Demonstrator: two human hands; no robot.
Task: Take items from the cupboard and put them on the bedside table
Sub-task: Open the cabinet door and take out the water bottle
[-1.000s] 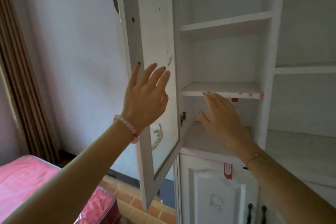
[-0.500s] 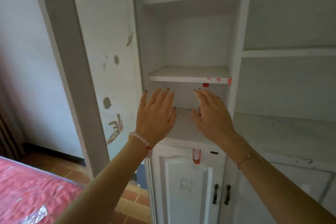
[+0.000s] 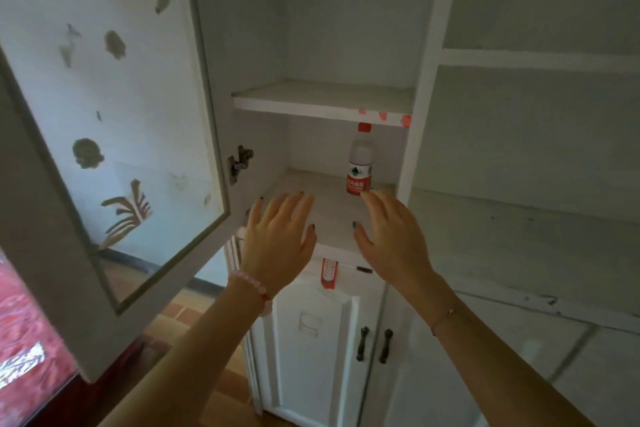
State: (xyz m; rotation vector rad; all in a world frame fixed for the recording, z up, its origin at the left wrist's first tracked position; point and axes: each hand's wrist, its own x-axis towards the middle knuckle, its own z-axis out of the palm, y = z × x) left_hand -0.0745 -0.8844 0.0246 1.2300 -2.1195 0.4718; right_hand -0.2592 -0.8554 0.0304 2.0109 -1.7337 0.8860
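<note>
Head view: left hand [image 3: 277, 239] and right hand [image 3: 391, 239], fingers spread and empty, have dropped lower, uncovering the bottle [image 3: 360, 163] upright on the shelf [image 3: 311, 204] just beyond the right hand, likely the next grasp.

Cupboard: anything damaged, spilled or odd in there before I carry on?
Nothing spilled: the water bottle stands upright on the lower shelf. The open glass door has dark blotches where its coating looks peeled, and the shelf edge above carries red smears. Likely cosmetic.
</note>
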